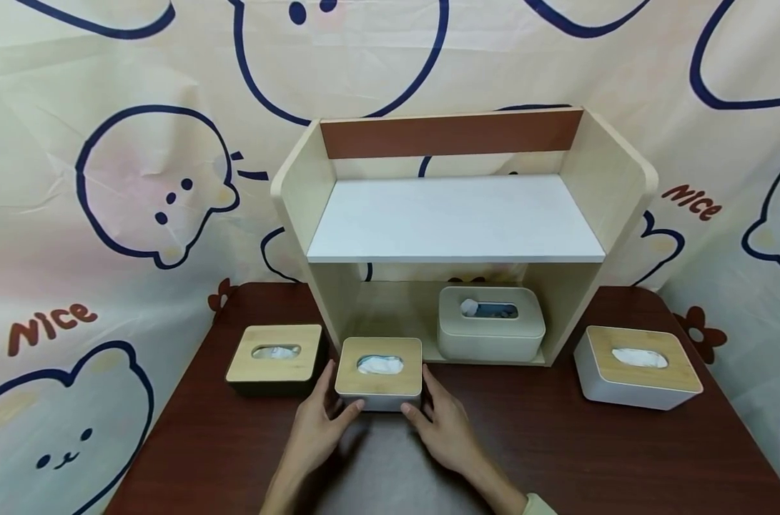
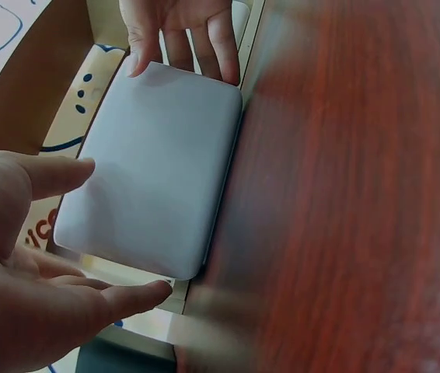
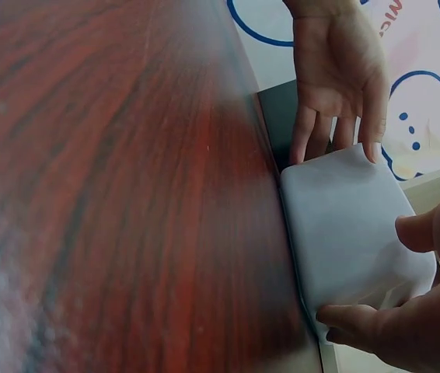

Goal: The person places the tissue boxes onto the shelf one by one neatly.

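Note:
A small tissue box (image 1: 378,386) with a white body and light wooden lid is at the front left edge of the shelf's lower compartment. White tissue shows in its oval slot. My left hand (image 1: 315,429) holds its left side, thumb at the near left corner. On the opposite side my right hand (image 1: 446,433) holds it, thumb at the near right corner. Its plain front face shows between both hands in the left wrist view, where the left thumb (image 2: 61,175) lies at the box's edge. In the right wrist view the right fingers (image 3: 352,322) are along the box's side.
A two-level shelf unit (image 1: 454,218) stands at the back of the dark wooden table (image 1: 531,443). A larger grey-white tissue box (image 1: 490,340) is in its lower compartment, right. A dark-bodied, wooden-lidded tissue box (image 1: 275,354) stands left; a white, wooden-lidded one (image 1: 637,368) right.

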`<state>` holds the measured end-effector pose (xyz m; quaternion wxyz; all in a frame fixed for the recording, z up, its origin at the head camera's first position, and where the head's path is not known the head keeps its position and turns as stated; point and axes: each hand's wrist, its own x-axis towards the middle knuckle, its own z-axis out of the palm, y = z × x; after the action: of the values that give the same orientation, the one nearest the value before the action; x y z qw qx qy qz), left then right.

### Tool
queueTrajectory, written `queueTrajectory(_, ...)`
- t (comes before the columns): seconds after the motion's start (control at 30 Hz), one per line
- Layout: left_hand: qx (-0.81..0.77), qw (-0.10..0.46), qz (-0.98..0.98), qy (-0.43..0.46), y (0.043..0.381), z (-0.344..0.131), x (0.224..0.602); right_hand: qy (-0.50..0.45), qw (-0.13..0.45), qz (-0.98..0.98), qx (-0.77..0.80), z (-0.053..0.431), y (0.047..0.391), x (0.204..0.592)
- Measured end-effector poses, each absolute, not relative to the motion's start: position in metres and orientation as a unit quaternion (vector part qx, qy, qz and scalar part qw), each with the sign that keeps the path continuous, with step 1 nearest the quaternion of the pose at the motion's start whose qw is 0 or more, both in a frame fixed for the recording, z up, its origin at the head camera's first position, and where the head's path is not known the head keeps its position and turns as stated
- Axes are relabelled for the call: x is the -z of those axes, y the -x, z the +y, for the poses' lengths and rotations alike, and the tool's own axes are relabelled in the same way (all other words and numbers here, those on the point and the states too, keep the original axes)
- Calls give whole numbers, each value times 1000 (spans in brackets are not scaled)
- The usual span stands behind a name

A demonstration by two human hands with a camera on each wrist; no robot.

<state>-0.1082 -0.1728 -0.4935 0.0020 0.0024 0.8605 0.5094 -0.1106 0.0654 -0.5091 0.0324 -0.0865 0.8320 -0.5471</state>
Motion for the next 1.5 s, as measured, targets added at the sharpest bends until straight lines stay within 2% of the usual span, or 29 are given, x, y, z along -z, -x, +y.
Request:
queueTrajectory(1.13,-554,-47,831,14,110,-163,487,74,-24,839,539,68,113,502)
queueTrajectory(1.5,-559,-70,826,16,117,-157,482,81,-70,848,520,72,120,490)
